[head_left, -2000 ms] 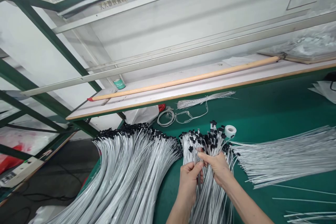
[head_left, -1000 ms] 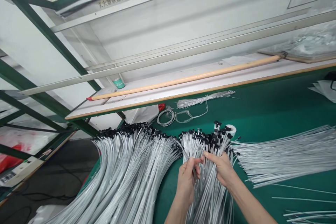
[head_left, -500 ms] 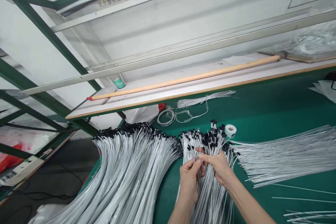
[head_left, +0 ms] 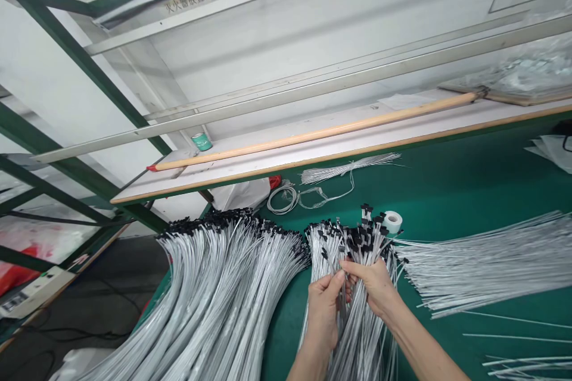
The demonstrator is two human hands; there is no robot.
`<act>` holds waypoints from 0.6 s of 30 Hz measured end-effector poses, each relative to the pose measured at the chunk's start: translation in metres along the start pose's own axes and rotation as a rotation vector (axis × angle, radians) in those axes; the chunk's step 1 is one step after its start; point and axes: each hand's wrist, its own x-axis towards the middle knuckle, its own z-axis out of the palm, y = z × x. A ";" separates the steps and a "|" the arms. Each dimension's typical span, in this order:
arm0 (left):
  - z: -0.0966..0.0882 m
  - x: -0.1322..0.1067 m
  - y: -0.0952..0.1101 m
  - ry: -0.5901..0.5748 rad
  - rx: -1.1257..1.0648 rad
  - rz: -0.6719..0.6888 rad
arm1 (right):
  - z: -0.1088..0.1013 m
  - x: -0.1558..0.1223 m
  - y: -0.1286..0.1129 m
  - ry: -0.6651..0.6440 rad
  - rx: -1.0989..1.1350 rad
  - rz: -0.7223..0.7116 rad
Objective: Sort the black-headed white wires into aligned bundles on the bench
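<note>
My left hand (head_left: 325, 303) is closed, thumb and forefinger pinched on thin grey cables at the left side of a loose bundle. My right hand (head_left: 374, 284) is wrapped round that cable bundle (head_left: 357, 333), just below its black connectors (head_left: 364, 235). The fingertips of both hands nearly meet, and some of my right fingers are hidden behind the cables. Left of my hands stand more cables with black ends (head_left: 322, 244). A big mass of grey cables (head_left: 232, 286), also tipped with black connectors, bends down over the bench's left side.
A white tape roll (head_left: 392, 222) stands behind the bundle. Loose grey cables (head_left: 487, 262) spread across the green bench (head_left: 447, 190) at right. A coiled cable (head_left: 282, 199) and a thin wire bundle (head_left: 348, 168) lie further back. Above runs a shelf with a wooden pole (head_left: 313, 131).
My right fingertips have shifted slightly, with the forefinger drawn in closer to the thumb. Both hands stay at the same bundle, and the view has barely moved.
</note>
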 end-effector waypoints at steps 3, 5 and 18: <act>-0.005 -0.001 0.003 0.030 -0.018 -0.010 | -0.006 0.004 0.002 0.039 0.017 -0.081; -0.010 -0.001 0.005 0.071 -0.015 -0.018 | -0.009 0.005 0.002 0.106 0.009 -0.096; -0.009 0.005 0.005 -0.039 -0.007 0.065 | -0.006 0.009 0.002 -0.090 0.012 -0.079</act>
